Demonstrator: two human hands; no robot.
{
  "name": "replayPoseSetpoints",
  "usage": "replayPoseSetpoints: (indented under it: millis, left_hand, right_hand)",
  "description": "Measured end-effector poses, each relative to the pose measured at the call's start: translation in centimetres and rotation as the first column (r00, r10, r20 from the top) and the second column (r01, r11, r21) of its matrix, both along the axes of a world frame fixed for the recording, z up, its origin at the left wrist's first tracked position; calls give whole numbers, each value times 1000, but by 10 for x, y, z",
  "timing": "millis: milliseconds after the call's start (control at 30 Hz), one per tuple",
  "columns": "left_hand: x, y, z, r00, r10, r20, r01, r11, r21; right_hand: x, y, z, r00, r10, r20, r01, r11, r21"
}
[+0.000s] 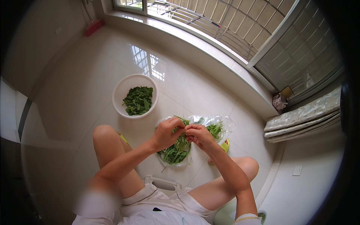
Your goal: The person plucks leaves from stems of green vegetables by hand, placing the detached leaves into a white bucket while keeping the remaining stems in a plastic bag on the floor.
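My left hand [168,134] and my right hand [200,137] meet in front of me, thumbs and fingertips pinched together. Between them they hold a leafy green sprig [182,144], whose leaf hangs below the fingers; the pinched part is mostly hidden. Beneath the hands, a heap of leafy green stems [175,154] lies on a clear plastic bag on the floor. A second clear plastic bag [227,119] to the right carries thin green stems [215,130]. Farther off to the left, a white plastic colander [116,97] contains a pile of dark green leaves [138,100].
Glossy floor tiles [92,84] surround everything. A low window ledge [197,46] runs across the far side, with folded patterned curtain fabric [303,118] at right. By my right thigh stands a pale green container [225,215]. A red dustpan [94,27] rests in the far-left corner.
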State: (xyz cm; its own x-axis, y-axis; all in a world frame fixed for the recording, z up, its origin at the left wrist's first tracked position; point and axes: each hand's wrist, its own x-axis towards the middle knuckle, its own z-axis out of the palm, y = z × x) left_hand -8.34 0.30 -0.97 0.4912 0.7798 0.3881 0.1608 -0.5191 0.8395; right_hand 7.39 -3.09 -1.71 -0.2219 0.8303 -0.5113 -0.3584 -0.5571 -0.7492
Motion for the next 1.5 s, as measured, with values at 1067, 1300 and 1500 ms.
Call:
replayPoseSetpoints:
  millis: [1067,1300,1500]
  left_hand:
    - [-8,-1,-5,995,-10,-97,47,921,388]
    - [-8,-8,-6,980,-93,-178,160,897,412]
    - [-10,-7,-13,962,-127,-242,216,895,389]
  right_hand:
    - [5,1,-11,990,-58,-125,65,997,49]
    - [12,4,-9,991,-70,-111,82,990,111]
    - [23,12,-1,976,-202,-77,206,977,49]
